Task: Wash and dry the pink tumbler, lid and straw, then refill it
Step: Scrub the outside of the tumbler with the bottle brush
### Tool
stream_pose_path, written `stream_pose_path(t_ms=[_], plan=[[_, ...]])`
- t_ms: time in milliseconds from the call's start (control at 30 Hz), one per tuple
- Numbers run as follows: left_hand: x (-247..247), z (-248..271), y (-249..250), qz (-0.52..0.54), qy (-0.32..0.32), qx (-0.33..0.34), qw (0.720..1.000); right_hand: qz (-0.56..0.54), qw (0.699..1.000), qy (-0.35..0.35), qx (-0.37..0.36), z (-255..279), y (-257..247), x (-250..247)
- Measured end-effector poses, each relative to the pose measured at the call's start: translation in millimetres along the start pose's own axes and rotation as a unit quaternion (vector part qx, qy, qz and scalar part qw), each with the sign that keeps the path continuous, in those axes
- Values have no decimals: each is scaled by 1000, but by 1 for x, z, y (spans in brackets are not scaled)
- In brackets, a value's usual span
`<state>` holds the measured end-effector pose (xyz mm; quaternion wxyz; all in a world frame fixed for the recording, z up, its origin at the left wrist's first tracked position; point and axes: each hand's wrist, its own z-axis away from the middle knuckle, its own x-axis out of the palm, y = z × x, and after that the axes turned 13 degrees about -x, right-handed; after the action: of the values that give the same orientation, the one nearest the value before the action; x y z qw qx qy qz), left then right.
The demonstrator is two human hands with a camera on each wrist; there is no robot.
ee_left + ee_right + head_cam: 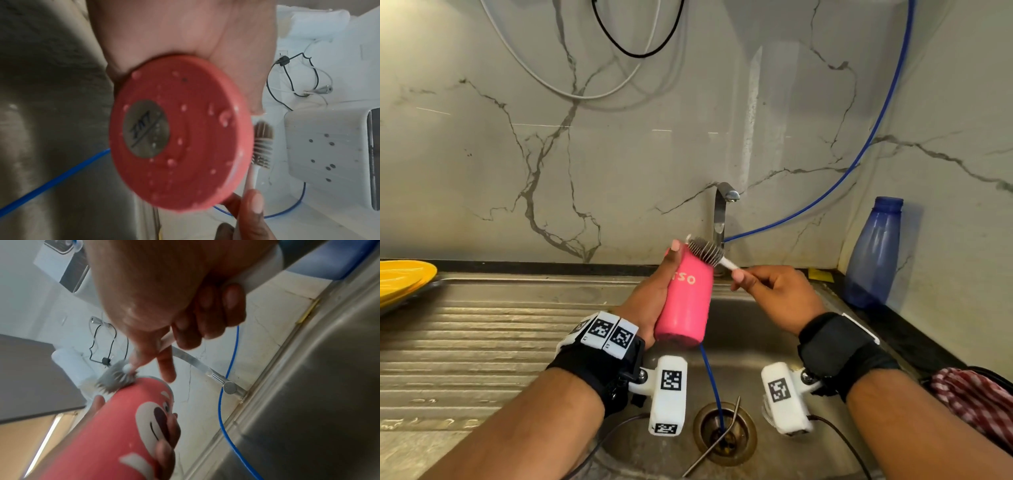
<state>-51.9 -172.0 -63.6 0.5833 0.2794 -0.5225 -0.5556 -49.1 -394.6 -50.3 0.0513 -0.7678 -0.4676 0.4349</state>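
Head view: left grip (654,294) around pink tumbler (686,297), right grip (770,294) pinching bottle brush (705,249) handle.

The left hand (654,294) grips the pink tumbler (686,294), tilted, above the steel sink (756,329). The right hand (770,291) holds the white handle of a bottle brush (707,251); its grey bristles rest at the tumbler's upper end. A tap (720,212) stands behind. A blue bottle (873,253) stands at right, a yellow plate (404,277) at left.
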Motion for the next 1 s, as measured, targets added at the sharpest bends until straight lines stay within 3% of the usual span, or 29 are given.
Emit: stream_pose_path(t_ms=[67,133,167,233,333,367,433,533,600,633,733,800,867,1000], plan=[[-1,1,3,35,-13,16,999,-52,992,-113,-35,3,-11,0],[-7,3,5,65,-10,29,997,-76,964,-249,-52,7,-22,0],[-10,1,5,73,-3,40,997,-67,954,-286,-60,8,-26,-1],[-13,2,5,68,4,49,996,-31,968,-240,-64,6,-22,-1],[-6,3,3,0,3,27,1000,0,1000,-6,5,-1,-5,-2],[-3,2,1,-14,8,19,1000,-3,1000,25,13,-3,-1,-4],[1,1,-2,-10,10,16,1000,-38,999,-24,11,-1,-4,-7],[-3,0,-2,36,15,18,999,-69,972,-224,-8,9,-28,-14],[-9,-1,-1,66,10,10,998,-46,955,-292,-15,10,-35,-15],[-10,0,0,69,1,4,998,-37,963,-267,-15,9,-34,-14],[-5,4,1,50,-23,-13,998,-16,998,-59,10,2,-16,-7],[-1,3,1,55,-25,-17,998,-4,1000,-14,16,1,-12,3],[-2,2,3,71,-10,-8,997,-50,997,-52,2,2,-20,8],[-16,7,11,87,2,4,996,-78,961,-264,-17,10,-35,0]])
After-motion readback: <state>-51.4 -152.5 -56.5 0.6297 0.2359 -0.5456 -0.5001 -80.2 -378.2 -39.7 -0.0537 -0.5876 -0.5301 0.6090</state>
